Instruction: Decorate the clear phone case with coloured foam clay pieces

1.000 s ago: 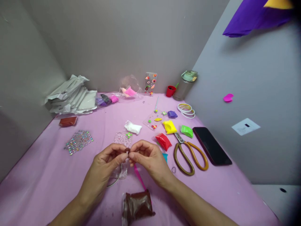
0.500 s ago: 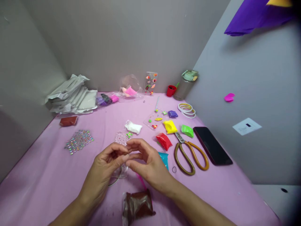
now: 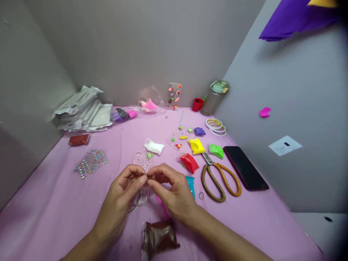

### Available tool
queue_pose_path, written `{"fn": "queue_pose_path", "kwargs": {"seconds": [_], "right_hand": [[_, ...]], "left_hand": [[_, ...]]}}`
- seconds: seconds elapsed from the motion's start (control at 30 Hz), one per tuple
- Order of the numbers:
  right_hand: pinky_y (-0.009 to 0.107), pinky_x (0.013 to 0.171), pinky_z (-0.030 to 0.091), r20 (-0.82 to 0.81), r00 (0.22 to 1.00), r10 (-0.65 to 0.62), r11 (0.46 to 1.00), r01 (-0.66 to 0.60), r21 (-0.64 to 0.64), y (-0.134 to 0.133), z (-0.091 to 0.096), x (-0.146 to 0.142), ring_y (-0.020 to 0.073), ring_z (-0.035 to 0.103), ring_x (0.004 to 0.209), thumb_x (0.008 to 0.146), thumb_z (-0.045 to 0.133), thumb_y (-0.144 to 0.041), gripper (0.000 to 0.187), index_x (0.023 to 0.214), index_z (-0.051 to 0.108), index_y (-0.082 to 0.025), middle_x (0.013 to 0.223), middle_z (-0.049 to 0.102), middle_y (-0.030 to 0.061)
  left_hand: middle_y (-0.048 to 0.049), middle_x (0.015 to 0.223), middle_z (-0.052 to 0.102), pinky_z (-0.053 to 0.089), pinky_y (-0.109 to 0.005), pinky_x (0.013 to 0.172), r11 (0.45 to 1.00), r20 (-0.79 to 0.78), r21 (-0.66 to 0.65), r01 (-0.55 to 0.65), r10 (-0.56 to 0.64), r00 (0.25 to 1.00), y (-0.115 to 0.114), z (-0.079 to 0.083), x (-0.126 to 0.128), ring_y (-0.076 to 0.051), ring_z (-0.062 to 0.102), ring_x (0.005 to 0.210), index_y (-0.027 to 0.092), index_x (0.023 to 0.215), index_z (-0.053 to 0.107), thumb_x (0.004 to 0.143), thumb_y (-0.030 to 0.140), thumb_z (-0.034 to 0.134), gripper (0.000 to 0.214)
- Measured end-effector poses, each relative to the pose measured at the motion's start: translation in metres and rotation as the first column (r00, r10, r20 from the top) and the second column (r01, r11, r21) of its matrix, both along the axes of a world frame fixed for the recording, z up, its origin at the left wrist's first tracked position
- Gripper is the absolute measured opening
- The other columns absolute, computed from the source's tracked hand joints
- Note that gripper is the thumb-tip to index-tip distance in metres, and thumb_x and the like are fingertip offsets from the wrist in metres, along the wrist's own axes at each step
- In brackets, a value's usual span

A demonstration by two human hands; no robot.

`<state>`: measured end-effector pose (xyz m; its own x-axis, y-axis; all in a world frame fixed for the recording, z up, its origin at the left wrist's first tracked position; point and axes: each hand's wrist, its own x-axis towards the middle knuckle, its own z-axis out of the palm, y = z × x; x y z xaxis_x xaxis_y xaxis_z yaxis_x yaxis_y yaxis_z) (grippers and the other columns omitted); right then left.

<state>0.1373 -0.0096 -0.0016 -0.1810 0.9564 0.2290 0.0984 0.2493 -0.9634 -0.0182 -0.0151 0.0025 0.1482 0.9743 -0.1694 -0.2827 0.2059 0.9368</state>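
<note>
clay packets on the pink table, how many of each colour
white packet: 1
yellow packet: 1
red packet: 1
green packet: 1
purple packet: 1
blue packet: 1, partly hidden by the right hand
brown packet: 1
total: 7

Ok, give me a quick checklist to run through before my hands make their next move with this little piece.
1. Both hands on the piece: left hand and right hand meet fingertip to fingertip above the table. Ok.
2. Piece visible: hidden between the fingertips; its shape and colour cannot be made out. Cannot tell.
3. Brown clay bag within reach: lies just below the wrists. Ok.
4. Scissors away from the hands: lying flat to the right, apart from the right hand. Ok.
5. Phone safe on the table: near the right edge by the wall, not overhanging. Ok.
</note>
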Motion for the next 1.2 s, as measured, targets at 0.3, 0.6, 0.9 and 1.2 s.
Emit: {"fn": "queue_pose_path", "kwargs": {"seconds": [0.3, 0.6, 0.9, 1.2], "right_hand": [[0.025, 0.075, 0.051, -0.151, 0.988, -0.024, 0.999, 0.017, -0.049, 0.004, 0.005, 0.003, 0.013, 0.064, 0.082, 0.084, 0.07, -0.012, 0.016, 0.096, 0.072, -0.023, 0.091, 0.066, -0.0006], [0.022, 0.059, 0.042, -0.115, 0.993, -0.019, 0.986, -0.001, -0.165, 0.001, 0.008, 0.003, 0.0098, 0.051, 0.06, 0.088, 0.068, -0.025, 0.013, 0.077, 0.068, -0.018, 0.066, 0.06, -0.0038], [0.024, 0.065, 0.045, -0.063, 0.998, -0.006, 0.997, 0.001, -0.072, -0.001, 0.011, 0.002, 0.0116, 0.055, 0.067, 0.09, 0.065, -0.022, 0.011, 0.08, 0.07, -0.019, 0.073, 0.063, -0.0019], [0.025, 0.068, 0.051, -0.295, 0.955, -0.026, 0.982, -0.03, -0.185, 0.002, 0.006, 0.003, 0.0128, 0.063, 0.071, 0.082, 0.073, -0.018, 0.01, 0.091, 0.072, -0.022, 0.079, 0.068, -0.0015]], "left_hand": [[0.0022, 0.085, 0.073, 0.053, -0.02, 0.074, 0.98, -0.236, 0.196, -0.034, 0.081, 0.968, 0.004, 0.004, -0.005, -0.014, 0.069, 0.08, 0.025, 0.088, 0.073, 0.084, 0.029, 0.075, 0.006], [0.0056, 0.056, 0.056, 0.042, -0.021, 0.053, 0.977, -0.496, 0.215, 0.01, 0.1, 0.863, 0.003, 0.003, -0.006, -0.012, 0.053, 0.053, 0.022, 0.07, 0.062, 0.091, 0.044, 0.063, 0.03], [0.0042, 0.056, 0.051, 0.039, -0.024, 0.052, 0.977, -0.519, 0.205, 0.054, 0.062, 0.852, 0.0, 0.002, -0.007, -0.014, 0.048, 0.053, 0.022, 0.062, 0.055, 0.093, 0.049, 0.058, 0.042], [0.0023, 0.082, 0.068, 0.051, -0.02, 0.071, 0.976, -0.292, 0.214, -0.046, 0.109, 0.95, 0.006, 0.005, -0.002, -0.015, 0.065, 0.079, 0.025, 0.084, 0.07, 0.083, 0.031, 0.075, 0.007]]}}
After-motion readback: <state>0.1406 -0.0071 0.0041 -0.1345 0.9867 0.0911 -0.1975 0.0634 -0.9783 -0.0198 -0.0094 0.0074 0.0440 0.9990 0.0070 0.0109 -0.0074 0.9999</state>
